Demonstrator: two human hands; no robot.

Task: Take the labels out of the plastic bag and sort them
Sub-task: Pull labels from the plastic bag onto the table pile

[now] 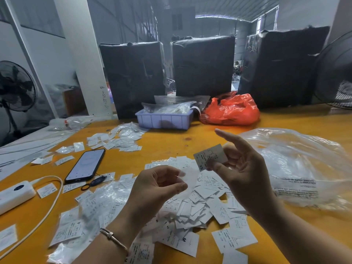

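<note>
White XS-marked label (210, 156), tilted, in right-hand (242, 168) grip

Single head-worn view — wide-angle, facing forward and down, close over the bench (190, 141), dark bales (133, 77) beyond.

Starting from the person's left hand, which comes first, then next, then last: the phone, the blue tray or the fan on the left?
From the left hand outward:
1. The phone, lying on the table just to its left.
2. The blue tray, farther back near the middle of the table.
3. The fan, standing off the table at the far left.
</note>
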